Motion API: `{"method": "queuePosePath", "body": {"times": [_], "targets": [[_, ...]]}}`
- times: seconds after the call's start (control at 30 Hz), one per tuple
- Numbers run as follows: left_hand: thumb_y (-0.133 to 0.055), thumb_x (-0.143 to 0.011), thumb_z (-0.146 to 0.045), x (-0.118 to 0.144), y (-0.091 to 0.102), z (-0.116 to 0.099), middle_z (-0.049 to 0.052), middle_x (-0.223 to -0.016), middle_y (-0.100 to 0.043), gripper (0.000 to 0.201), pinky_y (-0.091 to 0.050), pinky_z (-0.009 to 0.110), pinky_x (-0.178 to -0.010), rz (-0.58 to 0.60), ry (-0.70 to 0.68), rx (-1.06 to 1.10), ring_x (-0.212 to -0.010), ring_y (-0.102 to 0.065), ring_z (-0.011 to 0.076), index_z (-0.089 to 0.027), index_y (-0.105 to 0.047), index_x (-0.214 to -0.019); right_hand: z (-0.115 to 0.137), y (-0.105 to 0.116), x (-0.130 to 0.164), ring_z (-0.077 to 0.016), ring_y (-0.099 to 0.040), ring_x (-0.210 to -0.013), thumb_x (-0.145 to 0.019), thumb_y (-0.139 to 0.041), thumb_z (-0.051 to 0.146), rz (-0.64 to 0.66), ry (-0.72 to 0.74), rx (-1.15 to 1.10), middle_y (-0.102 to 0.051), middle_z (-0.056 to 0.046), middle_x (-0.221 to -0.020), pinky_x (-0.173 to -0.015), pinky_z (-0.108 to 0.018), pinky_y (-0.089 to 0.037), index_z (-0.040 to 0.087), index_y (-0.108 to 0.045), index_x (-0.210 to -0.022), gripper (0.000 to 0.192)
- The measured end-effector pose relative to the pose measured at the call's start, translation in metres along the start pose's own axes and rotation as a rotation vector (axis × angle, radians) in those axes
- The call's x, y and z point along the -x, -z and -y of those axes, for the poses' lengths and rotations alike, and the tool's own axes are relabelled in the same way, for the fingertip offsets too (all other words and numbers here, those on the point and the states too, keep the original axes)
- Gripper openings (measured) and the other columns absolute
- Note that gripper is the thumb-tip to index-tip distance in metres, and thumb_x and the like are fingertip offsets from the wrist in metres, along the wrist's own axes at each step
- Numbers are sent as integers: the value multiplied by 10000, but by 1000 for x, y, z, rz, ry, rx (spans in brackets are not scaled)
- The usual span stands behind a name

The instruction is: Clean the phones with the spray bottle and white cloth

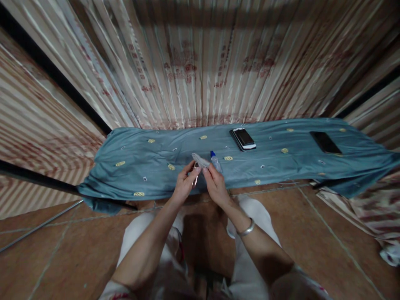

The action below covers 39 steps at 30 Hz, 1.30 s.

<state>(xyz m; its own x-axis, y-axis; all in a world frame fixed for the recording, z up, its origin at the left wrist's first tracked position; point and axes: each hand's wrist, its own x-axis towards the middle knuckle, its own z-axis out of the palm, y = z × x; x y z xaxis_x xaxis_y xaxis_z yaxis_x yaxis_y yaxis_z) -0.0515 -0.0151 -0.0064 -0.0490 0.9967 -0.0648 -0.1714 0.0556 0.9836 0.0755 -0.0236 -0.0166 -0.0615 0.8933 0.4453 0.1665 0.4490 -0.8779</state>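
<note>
Grey cloth [200, 160] between both hands' fingers [194, 170]

left hand [184, 183], right hand [215, 183], fingers pinched together

Your way left across the blue cloth [140, 166] lies open. To the right, a white phone [243, 138] and dark phone [325, 142] block you; curtains [200, 66] close the back.
</note>
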Motion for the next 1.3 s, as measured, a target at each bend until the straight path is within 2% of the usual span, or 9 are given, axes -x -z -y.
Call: {"method": "queuePosePath", "body": {"times": [0.13,0.27,0.37,0.47,0.57,0.7,0.8,0.9,1.3], "targets": [[-824,-663,-515,3,-2,-4,84,-1150,-747,645,-482,335,-996,34,-24,-4,-1095,-660,242,-169,-728,-1199,-20,3,-5,-214,-676,-929,-998,-424,431,-28,-79,-4,-749,-55,-990,-910,-371,-535,241,-683,-1128,347],[-842,-647,-454,5,-5,-5,79,-1178,-727,630,-498,303,-951,-5,-73,-4,-1100,-654,224,-195,-706,-1205,-18,7,-7,-226,-656,-879,-980,-437,458,-24,-146,-3,-736,-49,-896,-892,-391,-523,232,-702,-1046,355],[-845,-650,-420,6,-5,-6,70,-1124,-715,702,-525,262,-724,-14,-62,-25,-807,-663,156,-198,-640,-1284,-1,10,-5,-224,-672,-959,-986,-438,449,-45,-114,-42,-755,-49,-990,-934,-389,-524,242,-702,-1125,363],[-829,-668,-433,6,-5,-7,50,-1046,-702,858,-401,235,-456,13,-3,-47,-473,-472,60,-212,-504,-1431,14,11,-2,-230,-662,-1119,-994,-434,437,-29,-75,-74,-745,-60,-1161,-1023,-404,-506,247,-691,-1214,388],[-832,-660,-447,7,-4,-8,70,-1112,-689,946,-323,222,-391,12,-5,-73,-431,-410,35,-222,-431,-1487,19,12,-1,-230,-656,-1165,-996,-431,441,-17,-62,-80,-733,-67,-1217,-1055,-404,-498,247,-691,-1236,404],[-841,-654,-468,6,-1,-8,81,-1156,-688,932,-427,215,-500,5,-77,-139,-567,-538,77,-227,-455,-1468,15,14,-3,-221,-668,-1145,-991,-429,422,6,-93,-108,-743,-57,-1193,-1044,-400,-502,243,-685,-1247,404],[-868,-626,-435,5,1,-8,81,-1103,-705,929,-529,286,-793,-11,-156,-233,-888,-668,189,-194,-486,-1438,10,16,-5,-220,-672,-1133,-971,-443,392,17,-135,-159,-747,-46,-1179,-1054,-405,-490,233,-700,-1218,391],[-870,-617,-426,5,2,-9,102,-1112,-709,964,-485,386,-994,-1,-188,-302,-1096,-660,265,-159,-464,-1451,6,17,-7,-221,-666,-1140,-952,-454,387,21,-174,-209,-749,-35,-1168,-1067,-397,-479,230,-720,-1173,380],[-855,-630,-447,11,2,-12,131,-1233,-681,990,-502,401,-976,77,-193,-332,-1104,-653,277,-195,-428,-1487,-15,9,-16,-228,-676,-999,-873,-533,474,-67,-296,-314,-772,-10,-975,-951,-353,-528,233,-757,-959,341]]}}
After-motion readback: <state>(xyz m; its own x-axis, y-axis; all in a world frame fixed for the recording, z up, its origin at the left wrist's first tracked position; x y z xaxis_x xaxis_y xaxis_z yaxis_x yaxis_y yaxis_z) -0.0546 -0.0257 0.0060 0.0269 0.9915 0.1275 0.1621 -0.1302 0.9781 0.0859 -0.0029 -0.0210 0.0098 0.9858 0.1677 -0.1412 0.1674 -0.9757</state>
